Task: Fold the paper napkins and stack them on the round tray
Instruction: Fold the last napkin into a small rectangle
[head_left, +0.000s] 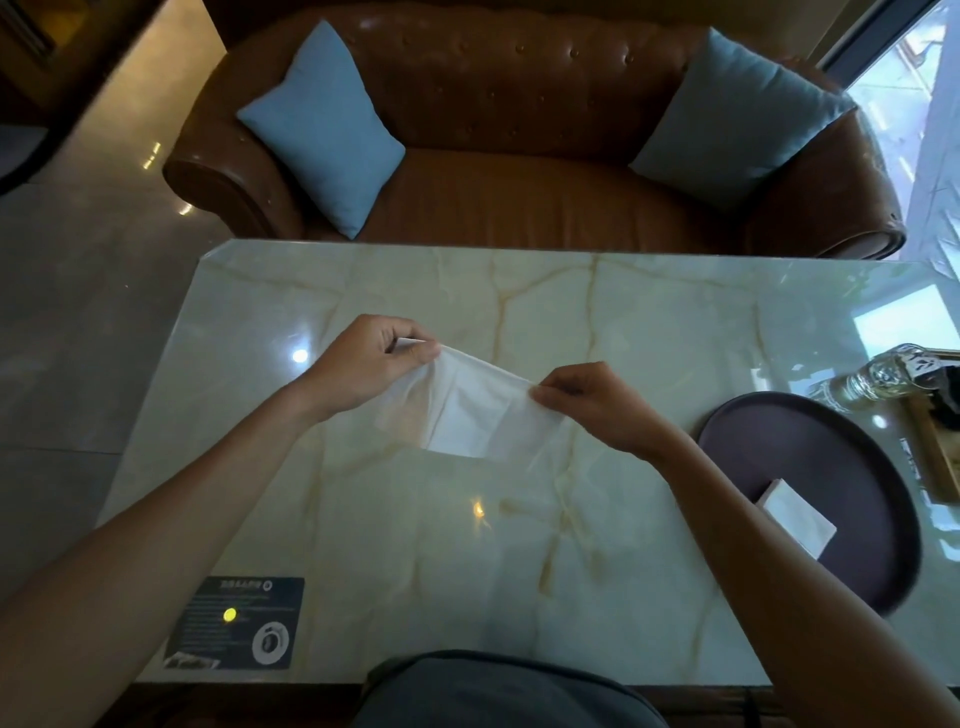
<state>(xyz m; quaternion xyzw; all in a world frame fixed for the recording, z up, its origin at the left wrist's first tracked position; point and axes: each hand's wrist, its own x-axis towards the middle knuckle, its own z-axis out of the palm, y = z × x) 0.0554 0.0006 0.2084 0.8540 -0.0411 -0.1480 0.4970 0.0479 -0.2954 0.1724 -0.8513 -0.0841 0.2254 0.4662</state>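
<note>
Over marble table (649, 312), napkin (470, 415) seemingly between both grips.

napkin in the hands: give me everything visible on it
The thin white paper napkin is held in the air above the pale marbled table, stretched between both hands. The left hand pinches its upper left corner, the right hand its upper right corner. It hangs loosely, semi-translucent, with visible fold creases and one layer overlapping in the middle. Its lower edge hangs free; whether it touches the table cannot be told.
</note>
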